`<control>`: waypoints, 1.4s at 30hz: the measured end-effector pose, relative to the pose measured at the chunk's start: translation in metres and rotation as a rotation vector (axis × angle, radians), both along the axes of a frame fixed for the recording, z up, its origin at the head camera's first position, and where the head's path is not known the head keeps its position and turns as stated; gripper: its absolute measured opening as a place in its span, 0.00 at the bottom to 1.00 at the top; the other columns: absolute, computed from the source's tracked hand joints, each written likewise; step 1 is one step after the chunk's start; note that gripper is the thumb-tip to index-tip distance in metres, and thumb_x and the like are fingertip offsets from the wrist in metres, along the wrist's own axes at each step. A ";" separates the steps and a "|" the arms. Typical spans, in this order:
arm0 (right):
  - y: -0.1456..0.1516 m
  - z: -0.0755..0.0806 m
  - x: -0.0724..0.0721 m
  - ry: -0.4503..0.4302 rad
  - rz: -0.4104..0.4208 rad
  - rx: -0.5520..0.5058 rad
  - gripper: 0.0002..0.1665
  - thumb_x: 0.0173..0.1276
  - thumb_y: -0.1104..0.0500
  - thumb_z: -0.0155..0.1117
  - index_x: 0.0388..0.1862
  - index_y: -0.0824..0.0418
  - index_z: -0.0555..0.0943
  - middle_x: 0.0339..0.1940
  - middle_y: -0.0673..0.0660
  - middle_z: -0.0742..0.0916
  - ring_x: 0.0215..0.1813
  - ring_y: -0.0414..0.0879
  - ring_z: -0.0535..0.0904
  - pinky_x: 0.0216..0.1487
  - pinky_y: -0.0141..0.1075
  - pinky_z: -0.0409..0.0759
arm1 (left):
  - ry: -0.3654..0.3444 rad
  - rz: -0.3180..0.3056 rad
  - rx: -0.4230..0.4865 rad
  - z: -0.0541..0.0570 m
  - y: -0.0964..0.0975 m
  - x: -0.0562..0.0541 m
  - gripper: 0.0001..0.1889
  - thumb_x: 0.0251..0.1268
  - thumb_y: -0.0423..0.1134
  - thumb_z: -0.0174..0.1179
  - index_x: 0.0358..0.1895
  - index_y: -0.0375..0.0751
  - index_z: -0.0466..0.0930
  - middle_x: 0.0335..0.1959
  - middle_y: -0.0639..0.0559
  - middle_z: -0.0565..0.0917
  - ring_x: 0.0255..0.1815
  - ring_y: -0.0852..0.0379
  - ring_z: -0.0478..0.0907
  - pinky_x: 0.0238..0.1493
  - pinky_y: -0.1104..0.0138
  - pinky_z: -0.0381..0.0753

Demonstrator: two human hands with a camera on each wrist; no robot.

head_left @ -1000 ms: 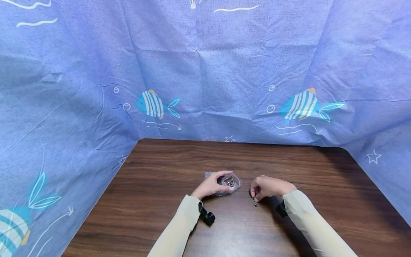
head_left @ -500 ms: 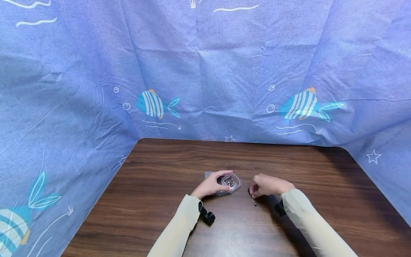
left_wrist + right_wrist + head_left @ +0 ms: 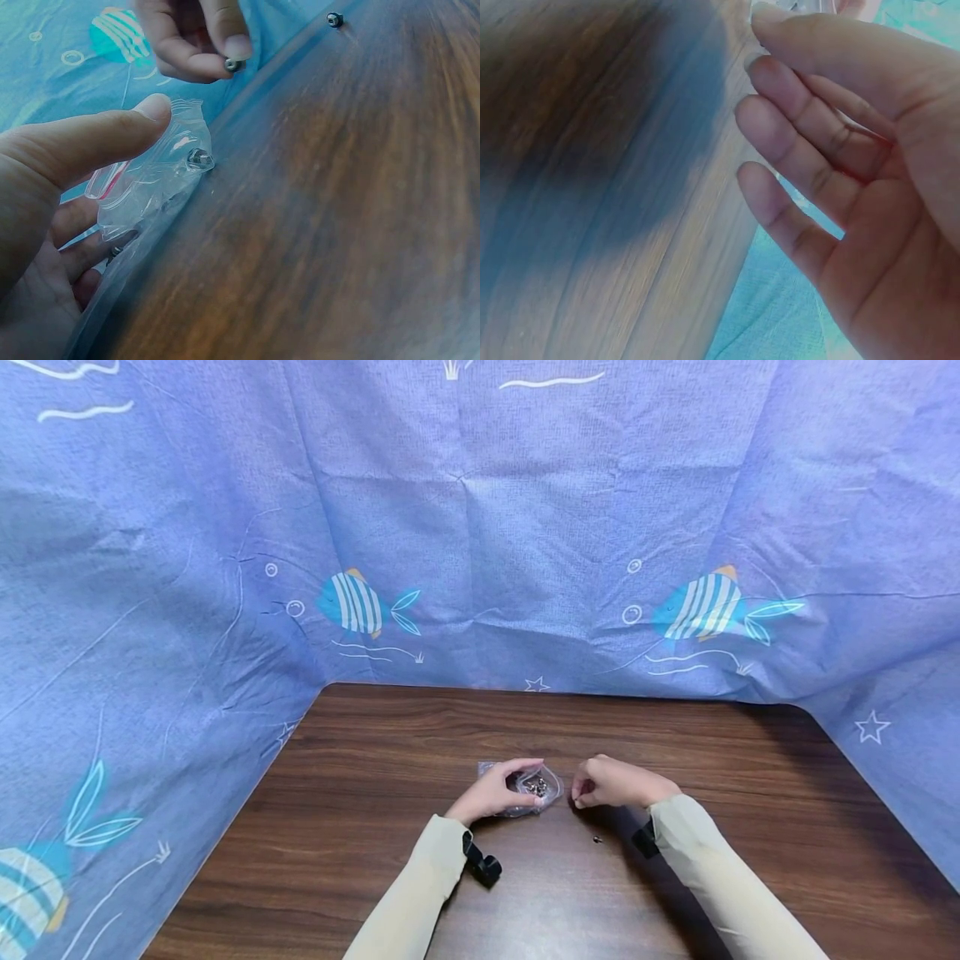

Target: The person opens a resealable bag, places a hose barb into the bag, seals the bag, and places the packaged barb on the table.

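Observation:
A clear zip bag (image 3: 554,789) lies on the table with several small metal screws (image 3: 537,787) inside. My left hand (image 3: 497,791) holds this bag, thumb and fingers spread around its opening; a red zip line shows in the left wrist view. Just right of the bag, my right hand (image 3: 617,782) pinches a small screw (image 3: 234,65) between thumb and forefinger. The other right fingers are loosely curled in the right wrist view. One more screw (image 3: 597,839) lies loose on the table, below the right hand in the head view.
The dark wood-grain table (image 3: 405,727) has its far edge against a blue fish-print cloth (image 3: 525,527), which also hangs along the sides. A black wrist device (image 3: 483,864) sits below the left sleeve.
My right hand has lifted a screw off the table and moved left and away from me, towards the bag. One loose screw stays where it was. The left hand has kept still.

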State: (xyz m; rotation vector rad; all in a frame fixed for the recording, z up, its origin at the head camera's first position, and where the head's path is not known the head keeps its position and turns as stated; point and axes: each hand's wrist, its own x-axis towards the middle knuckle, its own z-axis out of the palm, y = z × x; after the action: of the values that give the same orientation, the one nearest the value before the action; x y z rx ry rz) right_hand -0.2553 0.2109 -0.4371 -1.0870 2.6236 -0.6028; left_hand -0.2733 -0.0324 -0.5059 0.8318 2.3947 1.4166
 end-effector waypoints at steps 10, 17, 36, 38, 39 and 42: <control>-0.009 -0.001 -0.009 0.104 -0.024 -0.045 0.03 0.59 0.64 0.70 0.28 0.58 0.83 0.26 0.45 0.82 0.28 0.30 0.73 0.32 0.26 0.77 | 0.019 -0.012 0.011 0.000 0.000 -0.001 0.33 0.55 0.39 0.70 0.66 0.45 0.72 0.62 0.50 0.78 0.57 0.56 0.75 0.58 0.67 0.72; -0.015 0.000 -0.012 0.224 -0.028 -0.063 0.02 0.58 0.63 0.71 0.30 0.60 0.84 0.28 0.46 0.83 0.31 0.33 0.76 0.35 0.28 0.79 | 0.000 -0.002 -0.009 0.001 0.000 0.000 0.33 0.56 0.41 0.70 0.67 0.48 0.71 0.63 0.51 0.77 0.57 0.57 0.74 0.58 0.66 0.72; -0.028 -0.002 -0.015 0.290 -0.049 -0.094 0.04 0.58 0.66 0.69 0.33 0.62 0.86 0.31 0.48 0.85 0.34 0.37 0.79 0.38 0.31 0.80 | -0.005 0.011 -0.020 0.001 0.001 -0.001 0.33 0.55 0.41 0.71 0.67 0.52 0.72 0.63 0.52 0.77 0.59 0.58 0.74 0.59 0.67 0.71; -0.028 -0.001 -0.015 0.281 -0.053 -0.090 0.03 0.58 0.65 0.69 0.33 0.61 0.86 0.31 0.48 0.85 0.34 0.37 0.79 0.38 0.31 0.80 | -0.009 0.013 -0.018 0.001 0.001 -0.001 0.33 0.55 0.41 0.71 0.67 0.52 0.72 0.63 0.52 0.77 0.59 0.58 0.74 0.59 0.66 0.72; -0.028 -0.001 -0.015 0.278 -0.054 -0.090 0.03 0.58 0.65 0.69 0.33 0.61 0.86 0.31 0.48 0.85 0.34 0.37 0.79 0.38 0.31 0.80 | -0.012 0.014 -0.020 0.000 0.001 -0.001 0.33 0.55 0.42 0.71 0.67 0.52 0.72 0.63 0.53 0.77 0.58 0.58 0.74 0.58 0.67 0.72; -0.027 -0.002 -0.015 0.272 -0.058 -0.093 0.04 0.58 0.64 0.69 0.33 0.62 0.86 0.31 0.49 0.85 0.34 0.37 0.79 0.38 0.31 0.80 | -0.011 0.019 -0.018 -0.001 0.001 -0.001 0.33 0.54 0.43 0.71 0.66 0.53 0.72 0.62 0.53 0.78 0.58 0.58 0.74 0.58 0.67 0.72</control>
State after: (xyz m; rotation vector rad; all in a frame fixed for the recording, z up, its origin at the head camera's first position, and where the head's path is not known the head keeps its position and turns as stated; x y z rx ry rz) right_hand -0.2700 0.1843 -0.4388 -1.2005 2.8929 -0.6343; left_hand -0.2746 -0.0317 -0.5065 0.7964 2.4095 1.4009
